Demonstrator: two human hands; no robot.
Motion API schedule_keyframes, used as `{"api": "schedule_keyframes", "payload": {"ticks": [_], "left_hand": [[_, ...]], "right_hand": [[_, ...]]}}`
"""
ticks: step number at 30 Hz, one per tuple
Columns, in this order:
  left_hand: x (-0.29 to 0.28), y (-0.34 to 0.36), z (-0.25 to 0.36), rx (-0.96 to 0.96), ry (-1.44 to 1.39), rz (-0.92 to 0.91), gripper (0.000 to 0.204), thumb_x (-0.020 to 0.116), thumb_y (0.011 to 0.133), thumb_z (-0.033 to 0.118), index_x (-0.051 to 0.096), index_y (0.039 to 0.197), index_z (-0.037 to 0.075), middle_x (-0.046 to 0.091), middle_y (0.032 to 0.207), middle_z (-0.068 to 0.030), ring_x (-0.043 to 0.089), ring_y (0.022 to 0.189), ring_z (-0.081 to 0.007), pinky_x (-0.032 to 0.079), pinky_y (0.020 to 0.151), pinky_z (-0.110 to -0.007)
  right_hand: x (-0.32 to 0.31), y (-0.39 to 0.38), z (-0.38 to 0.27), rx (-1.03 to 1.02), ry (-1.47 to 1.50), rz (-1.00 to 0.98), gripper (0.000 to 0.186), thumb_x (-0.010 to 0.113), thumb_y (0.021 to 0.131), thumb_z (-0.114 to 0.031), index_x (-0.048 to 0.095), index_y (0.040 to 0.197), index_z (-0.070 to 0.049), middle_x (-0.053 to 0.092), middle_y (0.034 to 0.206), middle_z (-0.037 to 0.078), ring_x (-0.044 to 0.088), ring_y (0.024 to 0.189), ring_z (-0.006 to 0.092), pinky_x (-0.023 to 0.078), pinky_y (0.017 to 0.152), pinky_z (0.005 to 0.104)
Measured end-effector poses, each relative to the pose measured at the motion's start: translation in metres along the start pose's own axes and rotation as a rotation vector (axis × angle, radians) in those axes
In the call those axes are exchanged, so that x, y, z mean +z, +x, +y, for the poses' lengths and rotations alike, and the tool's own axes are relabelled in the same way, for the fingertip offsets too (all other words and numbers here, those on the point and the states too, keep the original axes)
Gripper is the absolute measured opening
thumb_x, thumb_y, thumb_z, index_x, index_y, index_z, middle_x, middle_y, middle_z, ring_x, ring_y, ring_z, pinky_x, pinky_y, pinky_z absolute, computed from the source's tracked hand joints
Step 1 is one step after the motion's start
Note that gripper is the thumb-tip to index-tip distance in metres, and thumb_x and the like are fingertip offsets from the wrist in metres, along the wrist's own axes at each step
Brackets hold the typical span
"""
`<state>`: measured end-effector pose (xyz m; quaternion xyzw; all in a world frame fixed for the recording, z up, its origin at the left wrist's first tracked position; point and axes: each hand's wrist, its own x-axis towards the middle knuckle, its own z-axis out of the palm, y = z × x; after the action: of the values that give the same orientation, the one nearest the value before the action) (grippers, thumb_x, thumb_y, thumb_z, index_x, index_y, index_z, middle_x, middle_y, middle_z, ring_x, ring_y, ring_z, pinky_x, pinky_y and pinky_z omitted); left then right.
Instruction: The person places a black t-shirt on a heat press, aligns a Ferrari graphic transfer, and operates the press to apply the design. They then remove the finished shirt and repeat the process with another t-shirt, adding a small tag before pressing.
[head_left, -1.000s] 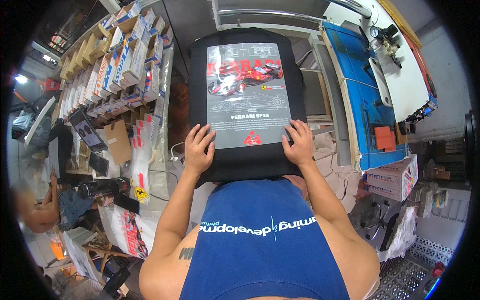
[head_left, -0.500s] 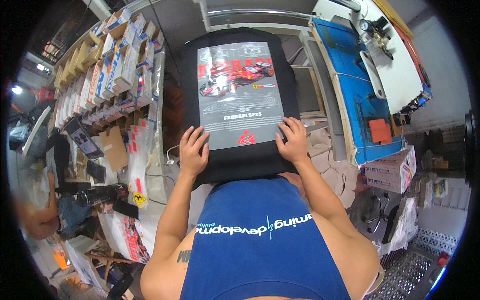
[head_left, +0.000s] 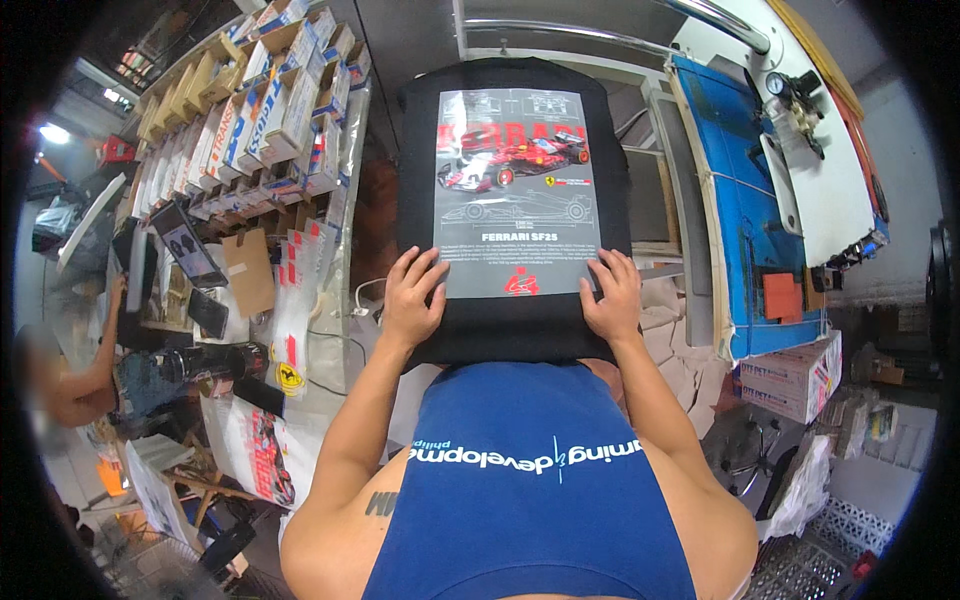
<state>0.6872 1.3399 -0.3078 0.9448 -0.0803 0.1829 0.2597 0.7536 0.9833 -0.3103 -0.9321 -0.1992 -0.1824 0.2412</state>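
Observation:
A grey printed sheet [head_left: 510, 205] with a red race car lies on black fabric [head_left: 505, 325] stretched over a flat platen in front of me, with glare on its upper left. My left hand [head_left: 414, 298] rests at the sheet's lower left edge, fingers apart and bent slightly, fingertips on or just beside the sheet. At the lower right edge, my right hand [head_left: 612, 295] rests in much the same way, fingers apart and holding nothing.
Shelves of long boxes [head_left: 265, 120] stand left, beside a tablet [head_left: 185, 250] and plastic-wrapped prints. Right is a press with blue board [head_left: 705, 180], orange pad [head_left: 783, 297] and gauge [head_left: 775, 85]; a carton [head_left: 788, 375] sits below. Another person's arm [head_left: 90, 375] shows far left.
The view has shifted, so the platen and surroundings appear farther right. Both hands stay at the sheet's lower edges with little visible change in their pose.

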Motion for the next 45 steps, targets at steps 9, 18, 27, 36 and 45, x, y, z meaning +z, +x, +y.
{"api": "schedule_keyframes", "payload": {"ticks": [9,18,27,36,45], "left_hand": [[-0.014,0.025,0.011,-0.062,0.107,-0.162,0.030,0.067,0.076,0.005,0.071,0.105,0.010,0.060,0.130,-0.0088,0.049,0.129,-0.0354,0.042,0.107,-0.047],[0.044,0.201,-0.148,-0.496,-0.420,0.253,0.024,0.067,0.092,0.015,0.071,0.113,0.003,0.068,0.104,-0.0112,0.066,0.096,-0.0256,0.052,0.089,-0.037],[0.102,0.250,-0.233,-1.089,-1.468,-0.167,0.050,0.055,0.106,0.045,0.064,0.134,0.004,0.069,0.129,-0.0110,0.067,0.116,-0.0281,0.053,0.103,-0.044],[0.066,0.238,-0.261,-0.949,-1.402,0.194,0.036,0.076,0.094,0.020,0.061,0.124,0.008,0.067,0.118,-0.0057,0.059,0.114,-0.0179,0.046,0.100,-0.042],[0.062,0.247,-0.259,-1.004,-1.375,0.285,0.031,0.082,0.089,0.017,0.066,0.115,0.010,0.065,0.088,0.0016,0.058,0.074,-0.0120,0.043,0.061,-0.029]], "right_hand": [[-0.012,0.021,-0.005,0.045,-0.014,-0.091,0.024,0.073,0.081,-0.016,0.071,0.103,-0.006,0.066,0.117,0.015,0.059,0.115,0.0371,0.046,0.101,0.0496],[0.049,0.200,0.136,0.508,0.255,0.095,0.026,0.068,0.091,-0.027,0.075,0.103,-0.005,0.073,0.103,0.017,0.070,0.099,0.0336,0.053,0.088,0.0405],[0.129,0.267,0.197,1.374,1.486,-0.381,0.051,0.060,0.103,-0.039,0.061,0.134,0.001,0.069,0.130,0.019,0.066,0.118,0.0330,0.049,0.105,0.0468],[0.090,0.281,0.203,1.271,1.370,0.038,0.044,0.078,0.088,-0.016,0.063,0.126,0.002,0.068,0.126,0.017,0.062,0.119,0.0323,0.047,0.108,0.0488],[0.087,0.281,0.221,1.118,1.235,-0.083,0.045,0.079,0.091,-0.027,0.065,0.128,-0.006,0.065,0.125,0.012,0.058,0.115,0.0291,0.046,0.105,0.0469]]}}
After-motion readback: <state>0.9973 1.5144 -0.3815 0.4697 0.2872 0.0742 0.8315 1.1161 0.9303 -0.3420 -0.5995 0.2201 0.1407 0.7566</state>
